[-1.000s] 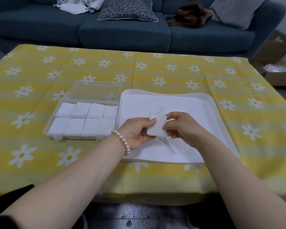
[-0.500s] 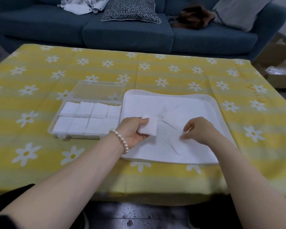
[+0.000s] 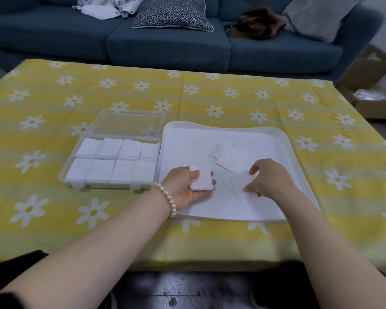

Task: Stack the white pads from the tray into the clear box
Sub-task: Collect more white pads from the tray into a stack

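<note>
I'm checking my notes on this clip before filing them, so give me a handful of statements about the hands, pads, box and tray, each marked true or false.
1. The left hand holds a stack of white pads. True.
2. The clear box has its lid closed. False: the lid lies open behind it.
3. The right hand is picking at a loose pad in the white tray. True.
4. The clear box sits right of the tray. False: it sits left.
5. A pearl bracelet is on the left wrist. True.
</note>
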The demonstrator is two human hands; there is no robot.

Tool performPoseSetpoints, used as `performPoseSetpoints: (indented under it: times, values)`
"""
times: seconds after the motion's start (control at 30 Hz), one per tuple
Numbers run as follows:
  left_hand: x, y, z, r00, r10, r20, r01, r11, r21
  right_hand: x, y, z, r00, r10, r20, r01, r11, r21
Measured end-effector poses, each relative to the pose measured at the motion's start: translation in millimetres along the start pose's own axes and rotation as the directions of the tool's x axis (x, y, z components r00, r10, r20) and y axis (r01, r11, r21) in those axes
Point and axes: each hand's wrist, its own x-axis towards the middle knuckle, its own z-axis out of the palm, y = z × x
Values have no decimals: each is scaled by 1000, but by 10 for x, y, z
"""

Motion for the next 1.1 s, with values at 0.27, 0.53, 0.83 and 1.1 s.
performPoseSetpoints:
  times: [0.27,0.53,0.83,1.1]
  values:
    - [-21,-57,119,996,29,79,-27,999,-36,-157,-115,-217,964,-237,122,83,702,707]
    - [-74,-56,139,972,20,233,9,992,-126,-173,-318,46,958,-208,195,-16,644,765]
    - [-142,18,87,972,39,231,-16,995,-99,-176,-401,148,976,-206,72,75,630,773]
    - [-326,362,-284,990,100,97,-106,993,60,-179,-733,264,960,-273,53,133,618,775]
